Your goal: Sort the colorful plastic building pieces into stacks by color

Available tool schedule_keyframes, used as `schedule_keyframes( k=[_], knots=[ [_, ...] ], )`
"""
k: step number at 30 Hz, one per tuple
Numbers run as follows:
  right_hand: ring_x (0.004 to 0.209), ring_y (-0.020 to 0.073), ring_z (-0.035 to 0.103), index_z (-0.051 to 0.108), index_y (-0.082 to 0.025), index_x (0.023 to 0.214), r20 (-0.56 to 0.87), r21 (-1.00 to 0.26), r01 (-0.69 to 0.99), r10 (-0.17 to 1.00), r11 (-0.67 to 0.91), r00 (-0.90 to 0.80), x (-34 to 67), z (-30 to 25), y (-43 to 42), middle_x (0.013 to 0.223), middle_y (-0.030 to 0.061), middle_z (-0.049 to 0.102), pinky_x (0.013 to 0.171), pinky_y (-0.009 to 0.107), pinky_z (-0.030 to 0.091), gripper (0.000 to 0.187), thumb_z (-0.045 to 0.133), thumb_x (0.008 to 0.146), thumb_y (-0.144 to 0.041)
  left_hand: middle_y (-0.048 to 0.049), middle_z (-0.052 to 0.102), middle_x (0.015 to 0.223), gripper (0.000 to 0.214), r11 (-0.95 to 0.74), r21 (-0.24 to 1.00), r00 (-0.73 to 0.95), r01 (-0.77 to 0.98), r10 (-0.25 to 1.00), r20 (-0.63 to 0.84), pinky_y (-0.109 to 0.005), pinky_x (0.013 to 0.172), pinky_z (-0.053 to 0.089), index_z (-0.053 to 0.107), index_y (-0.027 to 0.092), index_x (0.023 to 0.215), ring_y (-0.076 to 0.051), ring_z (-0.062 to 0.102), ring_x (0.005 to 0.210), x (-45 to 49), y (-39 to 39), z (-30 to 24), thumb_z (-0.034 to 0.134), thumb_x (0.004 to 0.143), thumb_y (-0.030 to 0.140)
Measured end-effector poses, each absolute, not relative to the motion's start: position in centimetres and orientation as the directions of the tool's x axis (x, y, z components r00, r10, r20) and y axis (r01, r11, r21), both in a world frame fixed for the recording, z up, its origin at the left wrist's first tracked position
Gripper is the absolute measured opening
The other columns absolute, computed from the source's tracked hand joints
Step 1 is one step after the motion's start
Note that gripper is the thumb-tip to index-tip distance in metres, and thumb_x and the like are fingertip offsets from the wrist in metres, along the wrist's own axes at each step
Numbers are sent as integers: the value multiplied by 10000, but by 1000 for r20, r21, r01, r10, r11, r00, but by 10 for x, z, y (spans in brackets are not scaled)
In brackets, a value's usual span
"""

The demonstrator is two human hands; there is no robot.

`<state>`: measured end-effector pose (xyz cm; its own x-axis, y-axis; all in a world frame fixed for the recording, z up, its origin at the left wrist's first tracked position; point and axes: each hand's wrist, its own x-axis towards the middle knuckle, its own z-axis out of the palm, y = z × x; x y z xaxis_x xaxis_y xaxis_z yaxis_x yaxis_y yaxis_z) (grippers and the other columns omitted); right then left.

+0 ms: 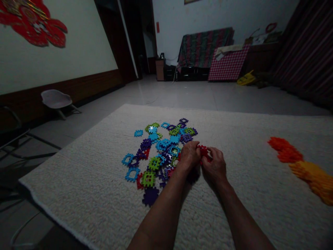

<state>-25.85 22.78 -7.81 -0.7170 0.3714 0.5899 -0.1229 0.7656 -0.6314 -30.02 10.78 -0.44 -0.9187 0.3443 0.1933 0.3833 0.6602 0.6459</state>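
Between my two hands are red interlocking plastic tiles (202,151), partly covered by my fingers; how many I cannot tell. My left hand (191,153) is closed on their left side, close to the right edge of a loose heap of tiles. On the right side, my right hand (215,163) grips them with thumb and fingers. The heap mixes blue, green, purple and red pieces, among them a green window-like tile (148,178), a light-blue frame tile (132,174) and a solid purple tile (151,196).
Everything lies on a cream textured mat (85,166). To the right, orange-red tiles (284,150) adjoin a row of yellow-orange tiles (313,178). A small chair (56,99) stands on the floor at left. Cloth-covered furniture (205,48) lines the far wall.
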Motion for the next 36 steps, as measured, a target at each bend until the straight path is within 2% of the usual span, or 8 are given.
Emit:
schedule_keyframes(
  k=[6, 11, 15, 21, 27, 31, 34, 36],
  knots=[
    [1013, 286, 603, 621, -183, 1081, 558, -612, -124, 315, 781, -768, -259, -78, 230, 1105, 145, 646, 928, 493, 518, 354, 529, 747, -257, -88, 717, 1211, 419, 673, 642, -920, 366, 367, 139, -300, 1034, 482, 662, 178, 1263, -197, 664, 1116, -298, 110, -2, 466, 895, 132],
    [1073, 295, 592, 592, -171, 1161, 580, -631, -87, 395, 771, -712, -257, -74, 230, 1156, 161, 625, 937, 479, 507, 423, 527, 750, -245, -105, 713, 1215, 416, 615, 696, -913, 372, 378, 153, -300, 1014, 492, 664, 169, 1257, -196, 670, 1101, -299, 115, -7, 468, 895, 113],
    [1027, 290, 610, 608, -177, 1143, 559, -653, -75, 412, 754, -720, -257, -71, 229, 1131, 153, 643, 938, 473, 503, 411, 526, 751, -271, -103, 735, 1140, 363, 635, 672, -906, 381, 400, 136, -311, 994, 504, 708, 179, 1162, -209, 675, 1075, -298, 114, -5, 473, 891, 123],
    [910, 268, 624, 633, -152, 1129, 494, -701, -45, 439, 712, -750, -256, -68, 228, 1070, 157, 666, 885, 453, 514, 393, 536, 814, -367, -113, 675, 1291, 447, 658, 641, -912, 395, 366, 186, -304, 1055, 466, 621, 142, 1314, -202, 635, 1184, -299, 110, 2, 437, 909, 107],
    [903, 269, 614, 646, -144, 1103, 521, -684, -47, 442, 728, -730, -260, -71, 232, 1048, 159, 665, 884, 453, 505, 392, 523, 798, -358, -114, 704, 1237, 421, 667, 634, -917, 391, 339, 209, -285, 1060, 460, 672, 130, 1251, -198, 651, 1160, -291, 95, 6, 464, 886, 105],
    [934, 269, 613, 658, -156, 1050, 546, -638, -101, 357, 763, -758, -257, -71, 229, 1025, 141, 679, 904, 450, 498, 342, 501, 777, -288, -69, 741, 1153, 399, 695, 616, -928, 370, 296, 224, -287, 1011, 494, 717, 198, 1176, -189, 677, 1089, -280, 69, 2, 465, 877, 117],
    [968, 270, 611, 663, -172, 1043, 558, -577, -173, 230, 798, -798, -252, -71, 224, 1046, 128, 689, 920, 445, 486, 320, 503, 785, -274, -72, 740, 1147, 400, 719, 602, -936, 348, 227, 270, -307, 1015, 495, 714, 185, 1171, -191, 675, 1088, -272, 46, -7, 474, 863, 97],
    [960, 266, 611, 665, -180, 1037, 567, -556, -189, 202, 810, -799, -248, -72, 221, 1052, 125, 692, 916, 440, 482, 309, 504, 788, -266, -87, 728, 1174, 399, 742, 585, -937, 328, 174, 304, -329, 1032, 486, 705, 160, 1176, -202, 665, 1111, -269, 32, -13, 480, 856, 82]
  ],
)
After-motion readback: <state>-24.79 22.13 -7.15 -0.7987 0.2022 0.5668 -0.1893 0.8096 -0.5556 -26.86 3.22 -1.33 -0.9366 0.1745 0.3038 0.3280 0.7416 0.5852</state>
